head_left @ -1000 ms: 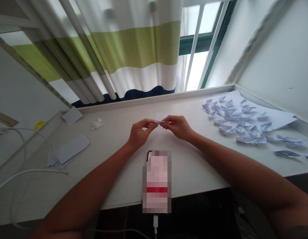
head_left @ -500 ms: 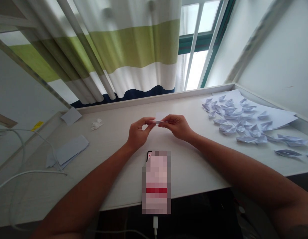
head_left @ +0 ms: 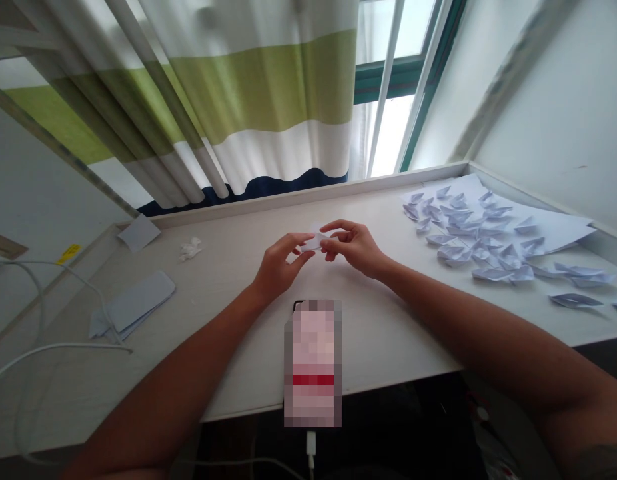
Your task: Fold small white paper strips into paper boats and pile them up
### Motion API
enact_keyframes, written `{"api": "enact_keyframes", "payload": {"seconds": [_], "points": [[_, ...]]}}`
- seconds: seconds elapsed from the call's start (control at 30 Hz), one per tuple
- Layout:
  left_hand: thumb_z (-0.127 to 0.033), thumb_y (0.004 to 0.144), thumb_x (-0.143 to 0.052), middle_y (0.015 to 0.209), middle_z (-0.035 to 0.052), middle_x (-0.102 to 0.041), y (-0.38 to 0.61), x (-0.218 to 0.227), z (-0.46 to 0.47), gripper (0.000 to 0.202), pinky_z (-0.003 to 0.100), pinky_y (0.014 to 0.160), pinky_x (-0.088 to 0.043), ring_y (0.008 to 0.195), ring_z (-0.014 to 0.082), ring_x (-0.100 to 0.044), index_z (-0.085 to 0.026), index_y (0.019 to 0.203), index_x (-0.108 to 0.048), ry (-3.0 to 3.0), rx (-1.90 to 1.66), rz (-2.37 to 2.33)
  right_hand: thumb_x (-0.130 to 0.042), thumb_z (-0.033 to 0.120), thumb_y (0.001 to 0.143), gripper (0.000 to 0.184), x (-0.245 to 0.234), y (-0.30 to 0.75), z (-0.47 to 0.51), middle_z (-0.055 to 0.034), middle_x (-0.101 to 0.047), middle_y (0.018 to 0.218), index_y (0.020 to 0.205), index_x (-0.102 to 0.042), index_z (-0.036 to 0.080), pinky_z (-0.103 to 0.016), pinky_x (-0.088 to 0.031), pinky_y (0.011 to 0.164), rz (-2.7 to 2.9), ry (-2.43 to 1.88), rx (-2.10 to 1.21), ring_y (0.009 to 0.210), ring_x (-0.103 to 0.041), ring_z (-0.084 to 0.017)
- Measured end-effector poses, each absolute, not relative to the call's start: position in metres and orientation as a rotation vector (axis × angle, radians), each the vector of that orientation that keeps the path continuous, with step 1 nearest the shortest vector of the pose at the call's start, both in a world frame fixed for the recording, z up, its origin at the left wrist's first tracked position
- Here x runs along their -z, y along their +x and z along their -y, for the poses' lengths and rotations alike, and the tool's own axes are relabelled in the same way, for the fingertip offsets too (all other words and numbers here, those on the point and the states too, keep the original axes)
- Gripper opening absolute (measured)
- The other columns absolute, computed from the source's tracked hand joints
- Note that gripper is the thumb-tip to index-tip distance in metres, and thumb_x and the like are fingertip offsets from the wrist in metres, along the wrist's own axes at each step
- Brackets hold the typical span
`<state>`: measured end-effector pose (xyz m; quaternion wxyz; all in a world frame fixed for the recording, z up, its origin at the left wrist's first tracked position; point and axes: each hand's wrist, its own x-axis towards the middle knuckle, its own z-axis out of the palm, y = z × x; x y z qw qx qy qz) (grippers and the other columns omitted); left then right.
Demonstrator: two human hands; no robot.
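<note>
My left hand [head_left: 278, 263] and my right hand [head_left: 352, 245] meet over the middle of the white desk [head_left: 228, 320]. Between their fingertips sits a small piece of white folded paper [head_left: 316, 240]. Both hands pinch it, the left from the left side, the right from the right with its fingers curled over the top. The paper is small and partly hidden by the fingers, so its shape is unclear.
Several small folded paper boats [head_left: 468, 233] lie on white sheets [head_left: 553, 227] at the right. A phone [head_left: 312, 363] with a charging cable [head_left: 311, 450] lies at the near edge. Paper strips [head_left: 136, 305], a crumpled scrap [head_left: 188, 249] and a white cable [head_left: 43, 347] sit left.
Both hands have turned the paper slightly; my right fingers now curl more over its top. The view has shifted a little.
</note>
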<state>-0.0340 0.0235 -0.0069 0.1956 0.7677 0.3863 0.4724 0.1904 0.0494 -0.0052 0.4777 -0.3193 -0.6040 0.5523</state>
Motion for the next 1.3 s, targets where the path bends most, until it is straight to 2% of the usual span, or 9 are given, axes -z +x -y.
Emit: {"api": "enact_keyframes", "payload": {"seconds": [0.13, 0.33, 0.47, 0.53, 0.67, 0.87, 1.1, 1.2, 1.3], "points": [[-0.035, 0.096, -0.078, 0.126, 0.0094, -0.082, -0.036, 0.005, -0.023, 0.014, 0.047, 0.105, -0.058, 0.119, 0.0288, -0.074, -0.030, 0.105, -0.087, 2.244, -1.363, -1.098, -0.095, 0.057, 0.076, 0.045, 0.008, 0.190, -0.050, -0.0046, -0.079, 0.076, 0.091, -0.079, 0.017, -0.036, -0.064, 0.071, 1.476, -0.787, -1.400, 0.065, -0.073, -0.017], [-0.040, 0.091, -0.084, 0.100, 0.0075, -0.086, -0.031, 0.002, -0.019, 0.016, 0.043, 0.094, -0.061, 0.095, 0.0268, -0.079, -0.026, 0.099, -0.089, 1.956, -1.381, -1.138, -0.085, 0.061, 0.087, 0.043, 0.012, 0.189, -0.051, -0.0037, -0.075, 0.077, 0.094, -0.084, 0.020, -0.036, -0.060, 0.068, 1.684, -0.785, -1.129, 0.069, -0.070, -0.018], [-0.046, 0.079, -0.094, 0.093, 0.0088, -0.087, -0.027, 0.002, -0.021, 0.030, 0.043, 0.093, -0.063, 0.091, 0.0269, -0.080, -0.021, 0.094, -0.089, 1.632, -1.317, -1.114, -0.083, 0.054, 0.091, 0.031, 0.012, 0.190, -0.053, -0.0056, -0.076, 0.094, 0.091, -0.084, 0.023, -0.039, -0.060, 0.080, 1.760, -0.759, -0.853, 0.085, -0.072, -0.020], [-0.047, 0.076, -0.096, 0.088, 0.0086, -0.086, -0.026, 0.002, -0.022, 0.034, 0.040, 0.088, -0.063, 0.086, 0.0249, -0.080, -0.019, 0.094, -0.089, 1.556, -1.246, -1.074, -0.082, 0.050, 0.092, 0.028, 0.012, 0.190, -0.054, -0.0057, -0.078, 0.094, 0.090, -0.082, 0.022, -0.040, -0.060, 0.082, 1.774, -0.750, -0.882, 0.088, -0.073, -0.021], [-0.052, 0.084, -0.090, 0.091, 0.0097, -0.086, -0.026, 0.001, -0.023, 0.035, 0.036, 0.078, -0.063, 0.083, 0.0236, -0.082, -0.019, 0.096, -0.088, 1.550, -1.150, -1.055, -0.078, 0.042, 0.093, 0.023, 0.013, 0.189, -0.052, -0.0060, -0.082, 0.090, 0.090, -0.080, 0.020, -0.040, -0.059, 0.083, 1.796, -0.771, -0.950, 0.085, -0.074, -0.022], [-0.054, 0.081, -0.092, 0.084, 0.0102, -0.085, -0.030, 0.002, -0.023, 0.041, 0.038, 0.074, -0.066, 0.074, 0.0250, -0.082, -0.016, 0.093, -0.085, 1.604, -1.094, -1.057, -0.076, 0.038, 0.091, 0.018, 0.013, 0.187, -0.050, -0.0068, -0.083, 0.091, 0.089, -0.078, 0.020, -0.039, -0.059, 0.081, 1.865, -0.789, -0.932, 0.085, -0.074, -0.023], [-0.055, 0.084, -0.089, 0.085, 0.0113, -0.084, -0.030, -0.002, -0.022, 0.041, 0.034, 0.069, -0.065, 0.076, 0.0238, -0.082, -0.015, 0.092, -0.081, 1.598, -1.093, -1.082, -0.079, 0.042, 0.089, 0.024, 0.015, 0.187, -0.052, -0.0046, -0.078, 0.077, 0.091, -0.080, 0.018, -0.036, -0.058, 0.073, 1.771, -0.809, -1.116, 0.073, -0.072, -0.019], [-0.057, 0.083, -0.088, 0.090, 0.0114, -0.085, -0.030, -0.003, -0.022, 0.043, 0.030, 0.063, -0.060, 0.079, 0.0231, -0.081, -0.016, 0.093, -0.082, 1.622, -0.999, -1.061, -0.083, 0.040, 0.086, 0.024, 0.016, 0.185, -0.051, -0.0037, -0.078, 0.079, 0.094, -0.078, 0.018, -0.035, -0.059, 0.073, 1.741, -0.756, -1.146, 0.074, -0.073, -0.018], [-0.058, 0.084, -0.087, 0.092, 0.0107, -0.084, -0.030, -0.001, -0.023, 0.042, 0.031, 0.066, -0.061, 0.083, 0.0227, -0.079, -0.017, 0.093, -0.082, 1.617, -0.976, -1.018, -0.089, 0.040, 0.081, 0.033, 0.016, 0.183, -0.051, -0.0020, -0.078, 0.079, 0.101, -0.074, 0.019, -0.034, -0.059, 0.070, 1.662, -0.734, -1.190, 0.074, -0.074, -0.019]]}}
